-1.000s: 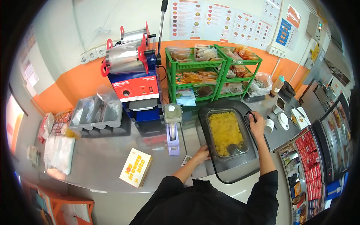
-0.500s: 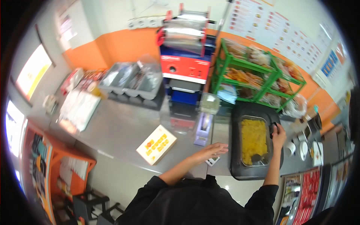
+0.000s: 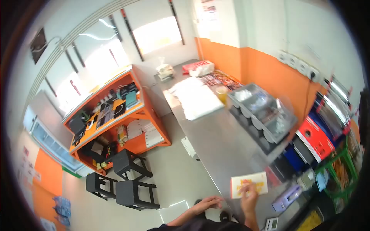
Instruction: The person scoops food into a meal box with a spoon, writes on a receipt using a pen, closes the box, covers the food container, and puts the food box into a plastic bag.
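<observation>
Right grip (image 3: 249,192) fingers on box (image 3: 249,183); left grip (image 3: 208,203) apart.

Orange-white walls (image 3: 266,69), steel counter (image 3: 216,131), black stools (image 3: 131,181)

Box (image 3: 249,184) under my right hand (image 3: 249,196): white, yellow-orange print. Bench (image 3: 216,134) grey steel. Machine (image 3: 318,138) beyond the box: red front, blue base. Rack (image 3: 339,169) green. Stools (image 3: 127,181) black. Wall (image 3: 269,73) orange below, white above.
</observation>
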Demonstrator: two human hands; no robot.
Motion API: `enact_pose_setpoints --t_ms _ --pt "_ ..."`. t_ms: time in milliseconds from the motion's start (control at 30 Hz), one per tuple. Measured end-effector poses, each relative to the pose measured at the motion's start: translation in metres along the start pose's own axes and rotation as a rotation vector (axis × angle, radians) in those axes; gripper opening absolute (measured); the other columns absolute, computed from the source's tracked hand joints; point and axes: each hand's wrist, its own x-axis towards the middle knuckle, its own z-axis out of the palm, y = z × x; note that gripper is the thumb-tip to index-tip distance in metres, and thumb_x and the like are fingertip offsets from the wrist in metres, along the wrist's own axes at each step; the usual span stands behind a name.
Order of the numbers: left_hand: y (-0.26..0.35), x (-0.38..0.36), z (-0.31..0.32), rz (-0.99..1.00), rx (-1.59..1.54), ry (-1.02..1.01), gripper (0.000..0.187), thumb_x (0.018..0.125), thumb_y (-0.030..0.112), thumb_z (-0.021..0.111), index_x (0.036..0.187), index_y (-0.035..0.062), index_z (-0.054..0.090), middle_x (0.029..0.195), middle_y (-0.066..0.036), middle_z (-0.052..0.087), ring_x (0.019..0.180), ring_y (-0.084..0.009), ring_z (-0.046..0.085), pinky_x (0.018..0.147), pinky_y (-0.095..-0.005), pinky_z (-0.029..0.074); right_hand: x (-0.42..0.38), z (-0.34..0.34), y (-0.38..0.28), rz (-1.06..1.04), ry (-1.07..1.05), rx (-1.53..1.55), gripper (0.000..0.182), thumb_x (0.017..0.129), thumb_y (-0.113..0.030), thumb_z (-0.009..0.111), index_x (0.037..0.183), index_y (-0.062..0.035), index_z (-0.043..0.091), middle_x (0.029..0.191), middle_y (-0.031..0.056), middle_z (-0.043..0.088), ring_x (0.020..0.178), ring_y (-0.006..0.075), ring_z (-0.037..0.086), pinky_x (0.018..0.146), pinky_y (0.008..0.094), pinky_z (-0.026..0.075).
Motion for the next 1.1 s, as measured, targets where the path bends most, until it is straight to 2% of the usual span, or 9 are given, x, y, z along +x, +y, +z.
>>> enact_pose_setpoints --t_ms 33,100,167,333,467,667,767,967,1100 --pt "-0.003 -0.014 -0.021 0.029 -0.036 0.107 0.034 0.101 0.03 0.048 0.124 0.0055 0.054 0.104 -0.004 0.063 0.103 -0.0143 0.059 0.093 -0.0276 0.045 -0.002 0.024 -0.022 0.204 -0.285 0.025 0.006 0.088 -0.009 0.061 0.086 -0.0039 0.063 0.063 0.0077 0.06 0.06 0.0177 0.06 0.058 0.0327 0.046" --pt "-0.016 -0.036 -0.063 0.041 -0.112 0.347 0.036 0.1 0.031 0.049 0.126 0.0064 0.054 0.109 -0.006 0.064 0.105 -0.0143 0.059 0.092 -0.0279 0.045 -0.01 0.083 -0.019 0.097 -0.546 -0.06 0.016 0.089 -0.013 0.063 0.078 -0.0008 0.06 0.05 0.0044 0.053 0.048 0.0107 0.051 0.049 0.0301 0.042" --pt "-0.026 -0.059 -0.109 0.042 -0.126 0.585 0.036 0.099 0.031 0.051 0.125 0.0064 0.055 0.111 -0.007 0.064 0.106 -0.0157 0.06 0.092 -0.0295 0.045 -0.003 0.139 -0.033 0.133 -0.744 -0.044 0.014 0.09 -0.014 0.062 0.085 -0.0008 0.06 0.059 0.0074 0.06 0.055 0.0142 0.06 0.054 0.0308 0.047" --pt "-0.018 -0.139 -0.214 0.215 -0.013 0.881 0.033 0.097 0.025 0.055 0.121 0.0043 0.056 0.104 -0.008 0.068 0.095 -0.0143 0.062 0.084 -0.0288 0.046 0.012 0.303 0.004 -0.11 -0.756 0.097 0.011 0.092 -0.012 0.058 0.096 -0.0013 0.056 0.079 0.0118 0.069 0.067 0.0218 0.069 0.063 0.0351 0.055" --pt "0.013 -0.193 -0.27 0.298 -0.025 1.298 0.025 0.095 0.015 0.056 0.115 -0.001 0.056 0.096 -0.009 0.066 0.088 -0.0146 0.06 0.082 -0.0275 0.047 0.097 0.383 -0.076 0.296 -1.066 -0.054 0.015 0.093 -0.01 0.056 0.082 -0.0004 0.053 0.078 0.0133 0.069 0.064 0.0203 0.068 0.059 0.0353 0.053" --pt "0.056 -0.201 -0.363 0.244 -0.046 1.435 0.029 0.093 0.018 0.059 0.116 0.0006 0.055 0.097 -0.009 0.065 0.087 -0.0145 0.06 0.08 -0.0284 0.047 0.214 0.545 -0.044 -0.327 -0.425 0.124 0.011 0.088 -0.005 0.053 0.082 -0.0008 0.061 0.072 0.014 0.067 0.069 0.0258 0.067 0.063 0.0365 0.051" --pt "0.072 -0.162 -0.427 0.28 0.059 1.3 0.029 0.092 0.017 0.06 0.116 0.002 0.056 0.097 -0.009 0.065 0.09 -0.015 0.06 0.08 -0.0287 0.048 0.302 0.618 -0.04 -0.221 -0.52 0.003 0.01 0.085 -0.006 0.054 0.084 -0.0014 0.063 0.075 0.0169 0.066 0.072 0.0325 0.066 0.066 0.0399 0.051" --pt "0.158 -0.066 -0.529 0.243 0.107 1.106 0.032 0.093 0.022 0.061 0.12 0.0057 0.057 0.104 -0.012 0.066 0.098 -0.0189 0.062 0.086 -0.0319 0.048 0.481 0.809 0.1 -0.368 -0.219 -0.306 0.014 0.078 -0.013 0.062 0.082 0.0006 0.063 0.078 0.0195 0.065 0.076 0.0398 0.063 0.07 0.0466 0.051" --pt "0.266 -0.033 -0.559 0.114 0.163 1.06 0.036 0.093 0.026 0.062 0.123 0.0056 0.056 0.108 -0.013 0.065 0.099 -0.021 0.062 0.089 -0.0331 0.048 0.533 0.835 0.138 -0.397 -0.17 -0.759 0.011 0.076 -0.015 0.064 0.077 -0.0039 0.067 0.084 0.0173 0.067 0.078 0.0363 0.065 0.072 0.0443 0.053"
